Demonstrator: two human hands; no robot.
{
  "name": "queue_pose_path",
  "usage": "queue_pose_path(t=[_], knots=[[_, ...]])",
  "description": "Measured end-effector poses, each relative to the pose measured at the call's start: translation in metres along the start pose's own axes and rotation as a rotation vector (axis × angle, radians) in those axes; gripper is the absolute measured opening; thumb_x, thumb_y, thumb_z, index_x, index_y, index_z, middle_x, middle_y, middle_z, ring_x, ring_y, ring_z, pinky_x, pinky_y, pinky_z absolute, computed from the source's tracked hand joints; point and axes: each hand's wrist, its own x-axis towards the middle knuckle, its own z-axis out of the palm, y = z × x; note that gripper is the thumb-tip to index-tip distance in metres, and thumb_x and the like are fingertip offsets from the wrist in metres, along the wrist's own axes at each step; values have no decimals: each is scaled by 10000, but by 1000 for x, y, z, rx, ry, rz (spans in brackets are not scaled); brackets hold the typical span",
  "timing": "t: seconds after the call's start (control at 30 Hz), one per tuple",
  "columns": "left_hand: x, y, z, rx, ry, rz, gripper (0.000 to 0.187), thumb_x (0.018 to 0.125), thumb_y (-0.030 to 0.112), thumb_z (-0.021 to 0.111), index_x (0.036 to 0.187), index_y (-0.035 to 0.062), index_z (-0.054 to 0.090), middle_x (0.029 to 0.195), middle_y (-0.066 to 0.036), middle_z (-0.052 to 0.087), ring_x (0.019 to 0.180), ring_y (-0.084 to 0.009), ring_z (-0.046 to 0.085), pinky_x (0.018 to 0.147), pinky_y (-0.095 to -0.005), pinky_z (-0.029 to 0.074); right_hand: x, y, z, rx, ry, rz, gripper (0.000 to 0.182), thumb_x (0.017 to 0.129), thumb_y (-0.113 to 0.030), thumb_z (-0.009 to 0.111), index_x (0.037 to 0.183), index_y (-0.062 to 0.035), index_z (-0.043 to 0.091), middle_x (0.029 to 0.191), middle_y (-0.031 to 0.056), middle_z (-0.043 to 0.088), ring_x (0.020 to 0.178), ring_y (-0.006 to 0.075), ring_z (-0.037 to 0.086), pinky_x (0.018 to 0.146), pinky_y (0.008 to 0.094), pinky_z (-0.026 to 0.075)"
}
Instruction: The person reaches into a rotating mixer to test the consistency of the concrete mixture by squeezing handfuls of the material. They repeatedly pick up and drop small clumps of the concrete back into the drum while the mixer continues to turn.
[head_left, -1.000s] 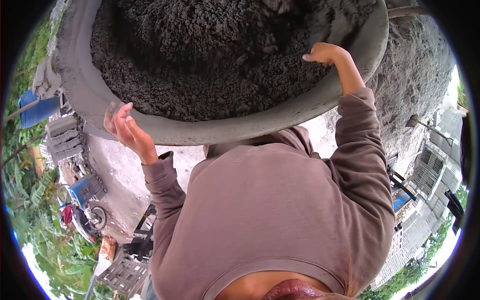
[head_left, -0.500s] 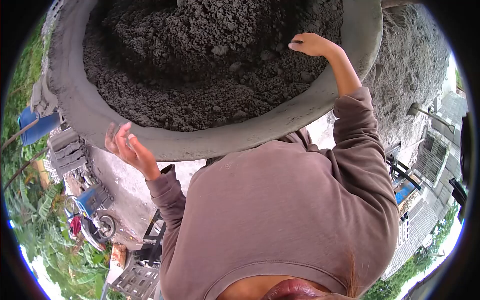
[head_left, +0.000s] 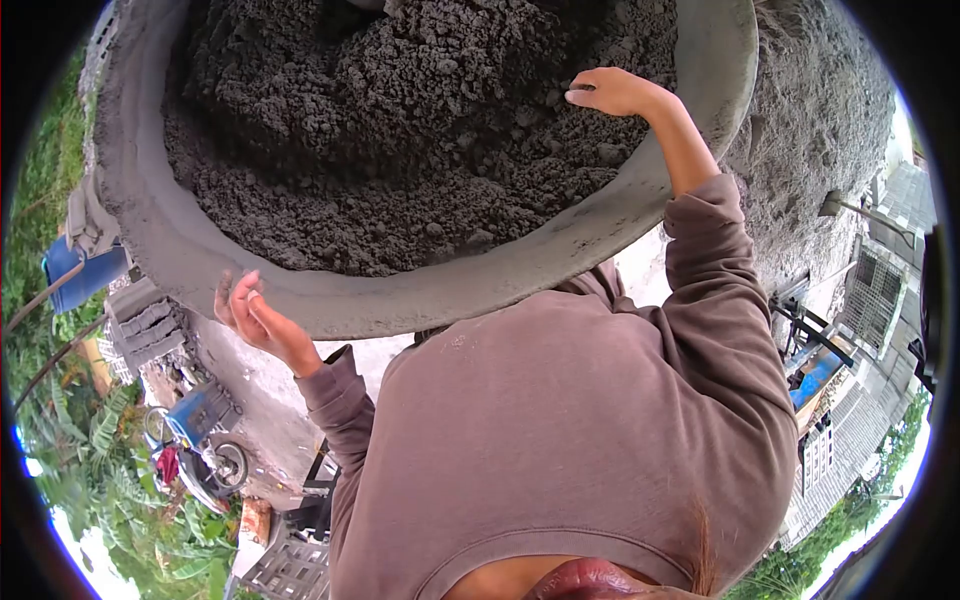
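Note:
A large round basin with a wide, cement-coated rim [head_left: 390, 305] fills the upper part of the head view. Inside it lies a dark grey, crumbly cement-like mix [head_left: 420, 110], heaped toward the far side. My left hand [head_left: 265, 325] is at the near-left rim, its fingers apart and slightly bent, holding nothing. Reaching over the right side of the rim, my right hand [head_left: 615, 92] hangs above the mix with fingers loosely curved and a small gap to the thumb. Nothing shows in its grasp. A smooth grey piece at the top edge of the mix is cut off by the frame.
Right of the basin rises a pile of grey sandy material [head_left: 815, 130], with a long-handled tool [head_left: 832, 204] beside it. To the left are stacked grey blocks [head_left: 148, 325], a blue container [head_left: 85, 275] and a motorcycle [head_left: 200, 465]. A plastic chair [head_left: 290, 570] stands at lower left.
The basin's near rim sits slightly lower in view, and the heap's outline inside has shifted. My right hand appears slightly farther left; my left hand stays by the rim.

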Motion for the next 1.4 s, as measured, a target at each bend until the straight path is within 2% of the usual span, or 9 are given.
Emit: queue_pose_path(t=[0.2, 0.3, 0.37, 0.53, 0.6, 0.77, 1.17, 1.27, 1.4], knots=[[2, -3, 1, -4, -30, 17, 249, 916, 137, 438, 908, 7, 651, 1106, -93, 554, 1012, -163, 549, 861, -309, 464, 2, 8, 3, 9, 22, -20, 578, 946, -495, 516, 1300, -39, 554, 1288, 194, 578, 1210, 365, 526, 1015, 438, 418], [2, 8, 4, 23, -13, 14, 236, 899, 111, 450, 840, -2, 649, 986, -91, 599, 939, -175, 578, 797, -296, 472, 2, 7, 1, 21, 22, -27, 569, 948, -487, 515, 1287, -32, 561, 1288, 192, 579, 1206, 367, 528, 1010, 436, 420], [4, 7, 3, -20, -88, 20, 225, 880, 80, 462, 767, -7, 637, 892, -89, 624, 862, -182, 594, 745, -289, 470, 2, 6, -1, 24, 19, -40, 561, 950, -479, 511, 1277, -26, 565, 1285, 196, 579, 1201, 375, 528, 1004, 438, 422], [5, 9, 3, 12, -77, 76, 204, 864, 45, 473, 735, -13, 620, 850, -93, 634, 805, -190, 600, 720, -285, 465, 5, 12, -1, 0, 39, -71, 555, 943, -478, 515, 1256, -25, 578, 1257, 208, 590, 1182, 391, 533, 991, 448, 424], [5, 7, 4, -53, -69, 25, 198, 860, 52, 480, 734, -12, 619, 836, -93, 630, 788, -197, 602, 723, -290, 467, 7, 13, 0, 15, 56, -95, 549, 936, -481, 520, 1241, -30, 590, 1243, 211, 596, 1171, 401, 535, 979, 459, 427], [6, 6, 2, -72, -81, 28, 196, 868, 61, 488, 747, 0, 629, 816, -47, 607, 695, -104, 512, 564, -231, 369, 5, 15, -2, 40, 62, -79, 550, 939, -468, 520, 1249, -18, 581, 1249, 214, 596, 1177, 400, 537, 988, 445, 427], [9, 4, 4, -128, -58, 63, 163, 836, 51, 529, 723, 15, 643, 789, -71, 624, 737, -159, 584, 613, -266, 429, -10, -7, -14, 131, 42, 43, 539, 942, -446, 537, 1260, -13, 575, 1279, 208, 583, 1215, 362, 528, 1023, 409, 404], [8, 11, 2, -92, -86, -16, 214, 855, 42, 480, 706, -12, 623, 800, -61, 603, 769, -125, 556, 647, -237, 457, -6, -1, -16, 151, 36, 71, 548, 939, -448, 544, 1270, -13, 569, 1278, 207, 584, 1215, 356, 531, 1019, 411, 408], [10, 9, 2, -96, -96, 0, 217, 858, 39, 478, 704, -11, 623, 796, -54, 597, 767, -114, 546, 637, -231, 446, -3, 2, -15, 149, 34, 102, 554, 935, -450, 551, 1276, -14, 565, 1279, 208, 585, 1220, 351, 532, 1013, 411, 413]])
